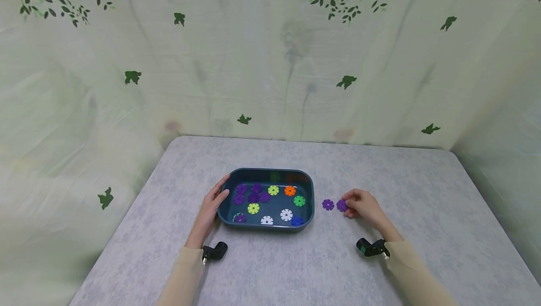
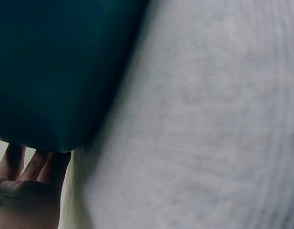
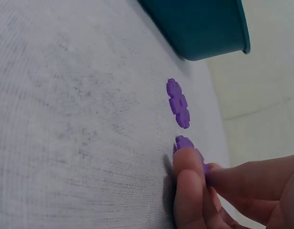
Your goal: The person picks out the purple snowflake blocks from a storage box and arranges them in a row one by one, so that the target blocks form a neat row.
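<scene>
A dark teal plastic basin (image 1: 265, 227) stands mid-table with several flower-shaped notched discs inside: purple, yellow, white, orange, green and blue. My left hand (image 1: 207, 214) holds the basin by its left side, thumb at the rim; in the left wrist view its fingers (image 2: 35, 164) reach up to the basin's edge. To the right of the basin, my right hand (image 1: 364, 206) pinches a purple notched disc (image 3: 184, 141) between thumb and fingertips, close over the table. Another purple disc (image 1: 328, 204) lies flat between the basin and that hand, its notches plain in the right wrist view.
The table (image 1: 270, 268) has a mottled grey cloth-like top with rounded far corners. Behind it and at both sides hangs a pale curtain (image 1: 270, 62) printed with green leaves and branches. A black wrist camera (image 1: 215, 251) sits on the left wrist, another camera (image 1: 371, 248) on the right.
</scene>
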`<state>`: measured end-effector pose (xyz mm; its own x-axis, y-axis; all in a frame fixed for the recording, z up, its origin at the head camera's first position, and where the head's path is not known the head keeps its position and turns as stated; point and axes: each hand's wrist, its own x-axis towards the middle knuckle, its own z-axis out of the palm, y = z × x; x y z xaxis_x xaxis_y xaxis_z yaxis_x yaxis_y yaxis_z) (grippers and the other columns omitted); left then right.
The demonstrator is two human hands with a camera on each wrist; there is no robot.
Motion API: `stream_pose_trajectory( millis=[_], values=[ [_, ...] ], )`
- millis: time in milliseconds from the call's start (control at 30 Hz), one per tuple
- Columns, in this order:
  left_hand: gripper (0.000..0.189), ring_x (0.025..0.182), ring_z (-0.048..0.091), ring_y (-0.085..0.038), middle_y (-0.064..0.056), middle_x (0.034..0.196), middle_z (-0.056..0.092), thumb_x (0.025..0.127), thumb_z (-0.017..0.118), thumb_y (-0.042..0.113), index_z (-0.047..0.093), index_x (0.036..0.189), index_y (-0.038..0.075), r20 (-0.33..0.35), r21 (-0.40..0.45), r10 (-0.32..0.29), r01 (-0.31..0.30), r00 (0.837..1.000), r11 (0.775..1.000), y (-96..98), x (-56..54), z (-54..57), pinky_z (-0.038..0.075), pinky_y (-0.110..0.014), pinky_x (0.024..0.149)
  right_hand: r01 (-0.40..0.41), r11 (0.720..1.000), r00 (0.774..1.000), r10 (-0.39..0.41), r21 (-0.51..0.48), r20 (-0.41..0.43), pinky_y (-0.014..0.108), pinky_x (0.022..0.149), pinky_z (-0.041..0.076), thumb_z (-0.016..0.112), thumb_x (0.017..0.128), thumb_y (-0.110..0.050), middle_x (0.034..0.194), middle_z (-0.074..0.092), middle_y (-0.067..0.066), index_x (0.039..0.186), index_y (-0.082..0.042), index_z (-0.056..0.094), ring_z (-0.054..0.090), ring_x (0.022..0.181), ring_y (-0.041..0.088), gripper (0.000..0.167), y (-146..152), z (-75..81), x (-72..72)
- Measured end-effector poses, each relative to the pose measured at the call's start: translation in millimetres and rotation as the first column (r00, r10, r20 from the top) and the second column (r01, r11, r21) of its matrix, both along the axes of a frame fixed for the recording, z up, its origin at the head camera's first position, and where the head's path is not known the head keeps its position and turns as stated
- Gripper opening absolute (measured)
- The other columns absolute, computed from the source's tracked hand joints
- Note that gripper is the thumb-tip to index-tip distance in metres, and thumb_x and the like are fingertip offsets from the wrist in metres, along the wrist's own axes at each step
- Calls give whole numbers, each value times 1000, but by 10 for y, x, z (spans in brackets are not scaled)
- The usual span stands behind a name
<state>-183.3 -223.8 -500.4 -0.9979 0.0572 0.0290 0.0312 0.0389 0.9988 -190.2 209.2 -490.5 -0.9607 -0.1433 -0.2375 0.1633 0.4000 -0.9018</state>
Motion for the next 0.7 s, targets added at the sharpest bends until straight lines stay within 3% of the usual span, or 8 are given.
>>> stream_pose_trajectory(
  millis=[167,300,400,500,700],
  values=[
    [50,140,22,-13,-1,153,31,101,51,23,38,148,15,5,1,7,-7,1000,1000,-3,7,-4,16,-37,114,22,997,999,-19,77,-42,29,55,54,49,94,3,81,64,12,105,9,58,63,62,18,16,-37,13,27],
    [49,141,21,-13,0,153,31,101,51,23,38,148,15,7,2,9,-9,1000,1000,-6,5,-8,15,-37,114,46,997,996,-40,69,-81,29,55,54,48,94,0,88,61,16,106,9,58,63,62,18,18,-72,69,5],
    [49,140,21,-13,0,152,32,101,50,22,39,148,16,9,3,11,-11,1000,1000,-4,2,-6,15,-37,114,42,999,994,-42,-6,-100,29,59,54,47,97,-4,98,56,23,112,10,56,63,66,18,22,-132,162,-37],
    [48,140,22,-12,1,152,32,101,51,22,40,147,17,12,0,14,-14,1000,1000,-3,1,-1,15,-38,114,-14,992,994,0,-126,-106,28,65,55,49,99,-11,105,53,29,118,11,53,63,71,19,29,-266,297,-75],
    [48,141,20,-14,1,152,32,101,51,24,40,147,18,20,-2,15,-15,1000,1000,-6,-1,0,14,-40,114,-179,931,984,160,-318,-83,36,75,55,51,99,-15,110,55,27,124,10,48,63,78,23,36,-761,489,-109]
  ],
)
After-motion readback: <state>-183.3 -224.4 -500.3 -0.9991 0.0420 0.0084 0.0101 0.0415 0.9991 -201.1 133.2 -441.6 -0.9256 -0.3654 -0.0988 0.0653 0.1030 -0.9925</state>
